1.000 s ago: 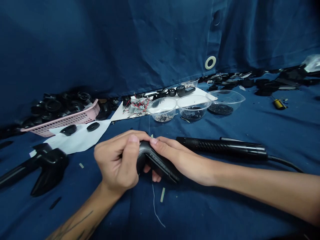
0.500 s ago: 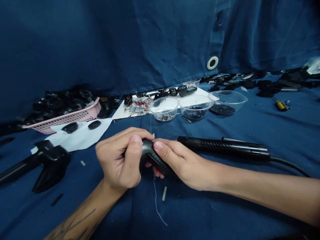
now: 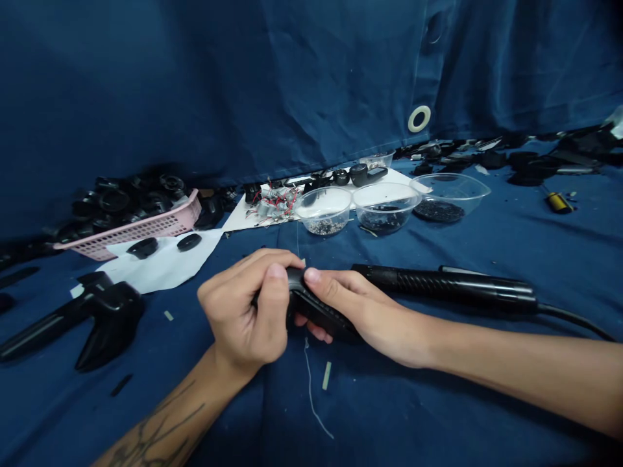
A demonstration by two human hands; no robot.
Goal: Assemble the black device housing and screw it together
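The black part [image 3: 327,314] is in the middle, near side, just above the blue surface [image 3: 253,421], with the left hand [image 3: 241,318] clamped on its left end and the right hand [image 3: 384,318] clamped on its right side, the right thumb on top. This looks like a step of holding and pressing the part with both hands, but I cannot tell what the hidden fingers do under it. The next move seems to call for a tight hold and a soft push, away from the black wand [image 3: 462,289] on the right.
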